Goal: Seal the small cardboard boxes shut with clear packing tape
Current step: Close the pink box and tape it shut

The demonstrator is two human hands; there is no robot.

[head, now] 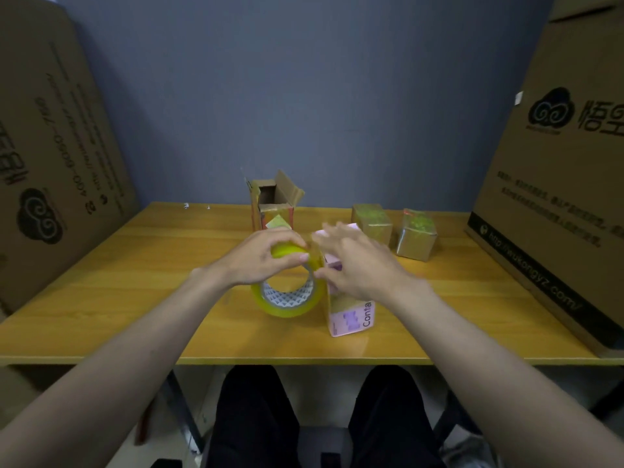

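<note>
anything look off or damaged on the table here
The small brown cardboard box at the back stands open, its flaps splayed and ragged, unlike the two tape-wrapped brown boxes right of it. A few white scraps lie at the table's far edge.

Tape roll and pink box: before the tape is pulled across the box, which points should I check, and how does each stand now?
1. Left hand grips the tape roll: ok.
2. Right hand is at the roll's edge, on the pink box: ok.
3. Free tape end found and pinched: cannot tell.
4. Pink box flaps closed: cannot tell, the hand covers them.
5. Open box behind, flaps up, unsealed: not ok.
6. Two wrapped boxes stand apart, out of the way: ok.
</note>
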